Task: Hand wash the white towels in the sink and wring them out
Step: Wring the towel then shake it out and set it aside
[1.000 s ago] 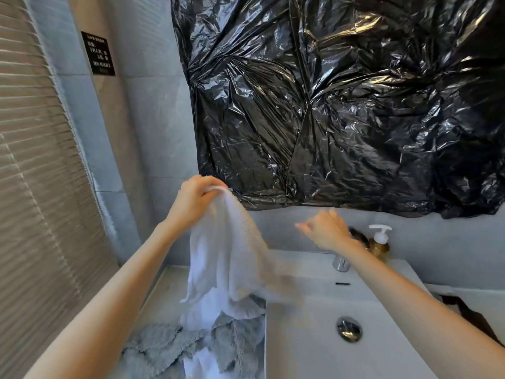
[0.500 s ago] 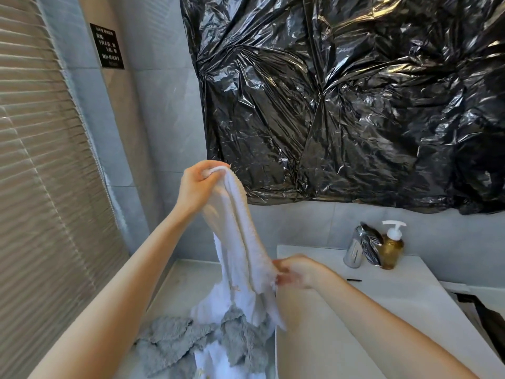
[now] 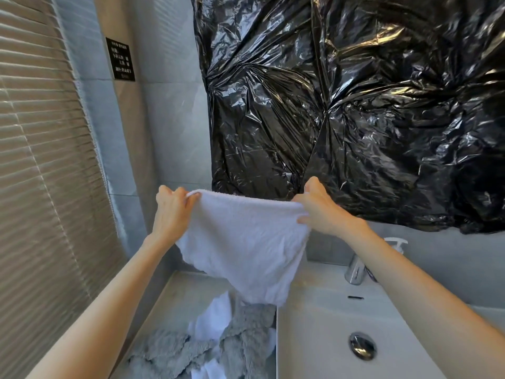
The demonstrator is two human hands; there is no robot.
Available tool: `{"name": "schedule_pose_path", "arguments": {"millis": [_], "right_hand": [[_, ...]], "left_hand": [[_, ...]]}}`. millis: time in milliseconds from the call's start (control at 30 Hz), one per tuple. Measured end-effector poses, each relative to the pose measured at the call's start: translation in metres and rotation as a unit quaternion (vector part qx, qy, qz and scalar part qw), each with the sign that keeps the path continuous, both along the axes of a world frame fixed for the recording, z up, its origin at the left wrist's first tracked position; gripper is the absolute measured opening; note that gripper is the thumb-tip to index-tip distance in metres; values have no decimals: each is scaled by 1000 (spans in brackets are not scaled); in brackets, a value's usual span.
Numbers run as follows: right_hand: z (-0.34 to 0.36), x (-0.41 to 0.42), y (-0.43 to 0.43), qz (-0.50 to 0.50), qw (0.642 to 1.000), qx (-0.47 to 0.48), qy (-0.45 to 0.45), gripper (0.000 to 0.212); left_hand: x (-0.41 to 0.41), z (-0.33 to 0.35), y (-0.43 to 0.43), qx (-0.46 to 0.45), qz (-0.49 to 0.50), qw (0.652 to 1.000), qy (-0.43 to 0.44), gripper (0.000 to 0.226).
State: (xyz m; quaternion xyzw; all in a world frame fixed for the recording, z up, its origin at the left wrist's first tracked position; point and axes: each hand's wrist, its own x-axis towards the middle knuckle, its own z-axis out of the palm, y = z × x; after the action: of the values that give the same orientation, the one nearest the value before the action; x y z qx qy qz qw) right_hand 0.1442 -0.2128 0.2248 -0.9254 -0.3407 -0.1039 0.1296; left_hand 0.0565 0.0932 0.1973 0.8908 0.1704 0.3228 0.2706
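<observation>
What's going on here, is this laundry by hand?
Yes. A person holds a white towel spread out in the air, the left hand and right hand each gripping a top corner. It hangs above the counter beside the sink, not yet in it. More grey and white cloths lie heaped below.

Pump bottle (image 3: 396,243) — mostly behind forearm

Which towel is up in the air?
The white towel stretched between the left hand and right hand. The grey towels and another white cloth lie heaped on the counter below.
</observation>
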Motion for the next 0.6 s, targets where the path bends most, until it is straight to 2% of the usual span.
{"name": "schedule_pose_path", "arguments": {"millis": [100, 133, 233, 267, 333, 400, 500, 600], "right_hand": [[5, 4, 5, -43, 994, 29, -93, 5], [7, 4, 7, -73, 992, 14, -104, 14], [15, -7, 15, -143, 989, -19, -39, 25], [13, -5, 17, -148, 989, 8, -5, 28], [9, -2, 20, -142, 969, 162, 122, 33], [3, 0, 22, -147, 922, 300, 196, 28], [4, -4, 36, -176, 880, 353, 265, 18], [23, -5, 58, -214, 857, 364, 295, 17]], "left_hand": [[-1, 4, 12, 44, -32, 996, 68, 36], [-3, 3, 16, 70, -40, 992, 97, 35], [-8, -7, 26, 149, -59, 975, 156, 41], [-9, -10, 29, 147, -70, 972, 166, 44], [-13, -13, 32, 73, -102, 977, 172, 55], [-19, -11, 26, -51, -106, 983, 142, 66], [-13, -3, 11, -183, -100, 970, 126, 53], [-4, 11, -3, -331, -122, 926, 131, 36]]}}
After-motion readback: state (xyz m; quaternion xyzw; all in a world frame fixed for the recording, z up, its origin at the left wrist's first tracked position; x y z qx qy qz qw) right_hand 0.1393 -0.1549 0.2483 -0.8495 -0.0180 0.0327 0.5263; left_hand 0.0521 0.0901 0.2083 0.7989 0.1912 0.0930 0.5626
